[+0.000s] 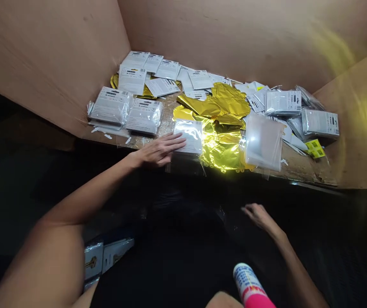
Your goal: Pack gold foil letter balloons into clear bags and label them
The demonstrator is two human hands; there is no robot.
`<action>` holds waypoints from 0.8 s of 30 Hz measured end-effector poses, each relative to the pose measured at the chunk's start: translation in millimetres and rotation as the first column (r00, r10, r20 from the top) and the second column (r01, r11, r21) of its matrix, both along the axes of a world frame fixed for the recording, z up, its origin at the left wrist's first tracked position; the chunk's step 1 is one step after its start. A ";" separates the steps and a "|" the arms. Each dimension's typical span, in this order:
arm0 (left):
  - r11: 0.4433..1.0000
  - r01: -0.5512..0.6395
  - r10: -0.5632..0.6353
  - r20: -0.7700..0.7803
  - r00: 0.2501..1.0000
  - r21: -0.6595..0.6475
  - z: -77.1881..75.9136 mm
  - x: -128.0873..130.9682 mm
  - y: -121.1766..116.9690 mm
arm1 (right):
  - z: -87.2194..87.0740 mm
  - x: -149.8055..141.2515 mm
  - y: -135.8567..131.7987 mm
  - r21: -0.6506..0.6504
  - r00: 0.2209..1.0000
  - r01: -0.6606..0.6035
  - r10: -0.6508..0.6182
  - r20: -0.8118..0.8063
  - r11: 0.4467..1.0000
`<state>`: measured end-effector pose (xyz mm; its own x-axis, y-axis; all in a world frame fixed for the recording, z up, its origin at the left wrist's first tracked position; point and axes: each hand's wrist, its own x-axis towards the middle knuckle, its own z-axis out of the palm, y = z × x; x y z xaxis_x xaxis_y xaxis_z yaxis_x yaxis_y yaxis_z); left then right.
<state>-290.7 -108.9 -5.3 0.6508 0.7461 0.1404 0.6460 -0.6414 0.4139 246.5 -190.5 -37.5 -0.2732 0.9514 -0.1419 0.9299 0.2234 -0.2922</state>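
My left hand [160, 149] lies flat with fingers stretched out on a clear bag with a white card [190, 134], at the front edge of a wooden work surface [299, 164]. The bag lies partly over a heap of gold foil balloons [218, 124]. My right hand [258, 216] hangs lower down in the dark area in front of the surface, fingers loosely spread, holding nothing I can make out. A stack of empty clear bags [263, 143] lies right of the gold foil.
Stacks of packed white-card bags [125, 111] lie at the left, loose cards [167, 75] at the back, more packs [302, 109] at the right. Plywood walls [51, 55] enclose the surface. A pink and white tube [250, 287] stands near my lap; some packets [105, 256] lie lower left.
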 end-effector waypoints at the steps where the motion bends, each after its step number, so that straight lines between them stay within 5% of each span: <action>1: 1.000 -0.029 0.029 0.000 1.000 -0.007 -3.7 -5.9 -11.9 | 2.3 -10.5 3.5 0.016 0.998 -0.026 0.025 0.053 1.000; 4: 0.994 -0.109 0.109 0.016 0.994 0.005 -22.3 -13.8 -33.2 | 18.4 -63.3 29.3 0.180 0.984 -0.177 0.168 0.064 0.968; 7: 0.988 -0.153 0.150 0.103 0.983 0.021 -45.0 -6.8 -33.9 | 26.4 -127.5 61.0 0.262 0.900 -0.421 0.435 0.003 0.869; 11: 0.982 -0.185 0.173 0.211 0.962 0.037 -61.1 4.1 -26.3 | 16.0 -186.6 92.0 0.325 0.738 -0.617 0.670 -0.075 0.716; 13: 0.980 -0.186 0.162 0.269 0.950 0.067 -61.2 7.4 -26.0 | 10.7 -199.7 102.1 0.366 0.708 -0.621 0.697 -0.117 0.693; 16: 0.947 -0.304 0.242 0.398 0.885 0.102 -54.5 16.2 -26.7 | 9.5 -212.1 111.6 0.407 0.762 -0.499 0.611 -0.215 0.765; 20: 0.776 -0.630 0.551 0.485 0.679 0.000 -37.4 35.5 -18.7 | 13.3 -236.2 122.5 0.366 0.892 -0.128 0.269 -0.364 0.922; 24: 0.642 -0.757 0.721 0.430 0.544 -0.119 -23.9 48.5 -5.1 | 11.5 -260.9 138.8 0.301 0.939 0.055 0.054 -0.339 0.952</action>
